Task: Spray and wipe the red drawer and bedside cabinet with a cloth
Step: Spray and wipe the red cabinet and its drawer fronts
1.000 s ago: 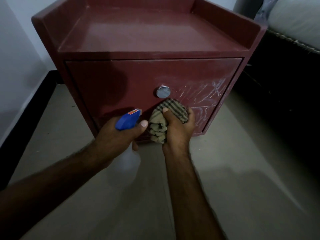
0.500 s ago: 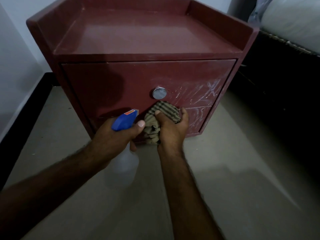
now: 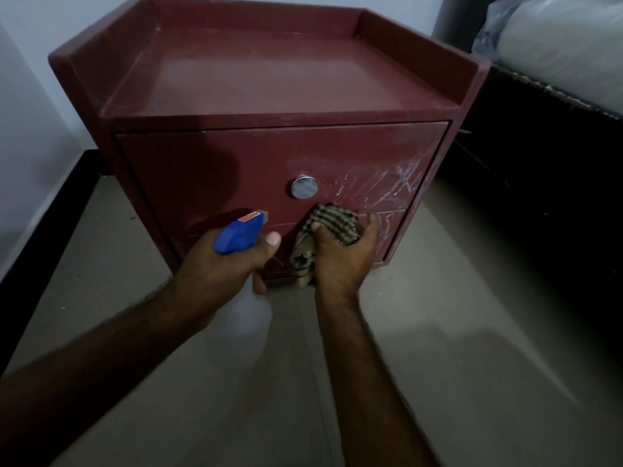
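Both hands are low at the cabinet front. Left hand curls round the neck of a spray bottle (blue head, pale body hanging below the fist), its nozzle aimed toward 1 o'clock. Right hand, just beside it at 3 o'clock, grips a bunched checked cloth against the lower edge of the red drawer. A round metal knob sits at 11 o'clock from the cloth, with white streaks at 2 o'clock. The bedside cabinet stands on the floor, a bed at its 3 o'clock.
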`<state>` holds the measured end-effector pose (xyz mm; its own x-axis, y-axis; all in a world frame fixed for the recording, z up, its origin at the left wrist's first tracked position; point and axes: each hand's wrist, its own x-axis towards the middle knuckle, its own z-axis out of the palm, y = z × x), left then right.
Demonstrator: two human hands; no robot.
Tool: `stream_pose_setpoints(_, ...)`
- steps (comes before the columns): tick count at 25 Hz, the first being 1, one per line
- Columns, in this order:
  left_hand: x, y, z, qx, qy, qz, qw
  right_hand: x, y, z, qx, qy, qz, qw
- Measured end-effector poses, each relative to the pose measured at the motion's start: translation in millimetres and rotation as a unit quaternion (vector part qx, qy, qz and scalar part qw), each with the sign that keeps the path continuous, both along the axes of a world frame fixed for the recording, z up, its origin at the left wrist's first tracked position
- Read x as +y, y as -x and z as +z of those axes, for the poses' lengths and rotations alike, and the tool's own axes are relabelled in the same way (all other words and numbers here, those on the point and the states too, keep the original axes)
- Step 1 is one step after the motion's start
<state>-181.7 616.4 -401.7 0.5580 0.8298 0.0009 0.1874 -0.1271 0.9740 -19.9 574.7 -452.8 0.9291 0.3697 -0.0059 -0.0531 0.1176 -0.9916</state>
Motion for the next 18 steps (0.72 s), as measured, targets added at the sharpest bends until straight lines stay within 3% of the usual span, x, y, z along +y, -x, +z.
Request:
stream_pose_setpoints(5, 0, -1, -1, 0.013, -0.002, 0.001, 1.0, 6, 14, 0, -0.062, 0.008, 0.012, 0.998)
stream_pose_setpoints(10, -1, 0, -1, 0.02, 0.0, 0.0, 1.0, -2, -16, 1, -0.056, 0.016, -0.07, 0.996)
stream_pose_setpoints(14, -4, -2, -2, 0.02, 0.0, 0.007, 1.0, 3, 2, -4, -0.095, 0.026, -0.032, 0.995)
stream_pose_setpoints(16, -7, -4, 1, 0.019, 0.001, 0.003, 1.0, 5, 1, -6, -0.072, 0.022, -0.037, 0.997)
stream_pose_setpoints(18, -8, -5, 3, 0.026, 0.002, 0.004, 1.0, 4, -13, -4, 0.01, 0.008, -0.082, 0.997)
